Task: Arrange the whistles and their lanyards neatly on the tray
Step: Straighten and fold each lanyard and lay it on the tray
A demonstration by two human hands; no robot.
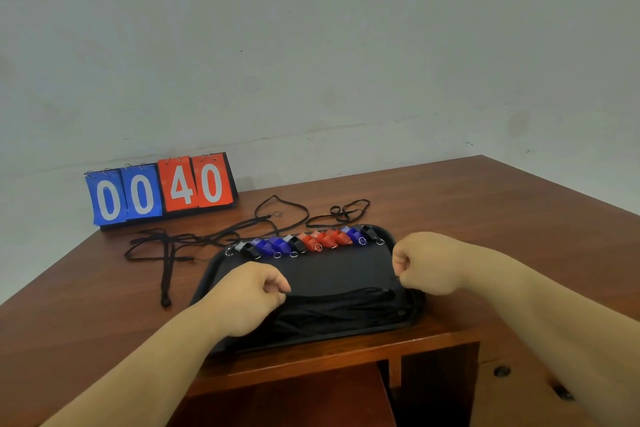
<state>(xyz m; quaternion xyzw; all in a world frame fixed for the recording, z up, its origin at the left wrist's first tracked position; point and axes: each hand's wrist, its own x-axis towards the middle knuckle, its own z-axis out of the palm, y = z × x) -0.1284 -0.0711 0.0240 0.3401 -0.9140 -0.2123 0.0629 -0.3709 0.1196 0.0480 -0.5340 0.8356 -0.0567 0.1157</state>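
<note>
A black tray (322,269) lies at the table's near edge. Along its far rim runs a row of several whistles (304,242) in black, blue and red, each with a metal ring. Black lanyards (341,305) lie stretched and bundled across the near part of the tray. My left hand (251,296) pinches the left end of a lanyard on the tray. My right hand (427,262) pinches its right end near the tray's right rim. Several loose black lanyards (194,239) lie tangled on the table behind and left of the tray.
A flip scoreboard (161,189) reading 00 and 40 stands at the back left of the wooden table (485,218), against a pale wall. Another looped lanyard (346,211) lies behind the tray. An open shelf and a drawer front sit under the table's near edge.
</note>
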